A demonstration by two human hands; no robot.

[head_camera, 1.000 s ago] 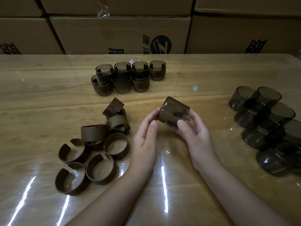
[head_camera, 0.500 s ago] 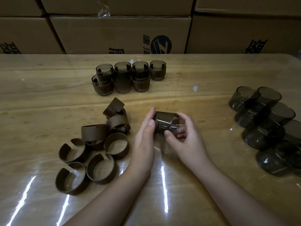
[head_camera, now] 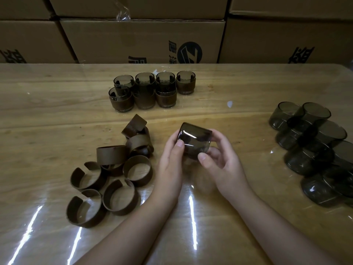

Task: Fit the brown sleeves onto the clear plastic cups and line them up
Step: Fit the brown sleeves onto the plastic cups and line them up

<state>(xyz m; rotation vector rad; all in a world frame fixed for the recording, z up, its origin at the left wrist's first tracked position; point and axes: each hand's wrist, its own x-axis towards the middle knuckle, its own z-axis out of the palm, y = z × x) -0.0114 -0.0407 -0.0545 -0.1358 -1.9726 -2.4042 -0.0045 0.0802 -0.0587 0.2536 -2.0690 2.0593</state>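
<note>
Fingers of the left hand [head_camera: 172, 165] and right hand [head_camera: 223, 165] are curling around a smoky cup [head_camera: 193, 139], holding it above the table [head_camera: 47, 111] centre, lying sideways, base pointing far-left.

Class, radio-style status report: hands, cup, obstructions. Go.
Left hand and right hand both grip one cup, tilted above table. Sleeve on it: cannot tell. Loose sleeves left; nothing blocking.

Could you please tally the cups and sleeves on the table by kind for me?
Sleeved cups lined up at the back: 7
Loose brown sleeves: about 9, some overlapping
Bare cups on the right: about 8, overlapping
Held cup, gripped by left hand and right hand: 1
Total: about 25
</note>
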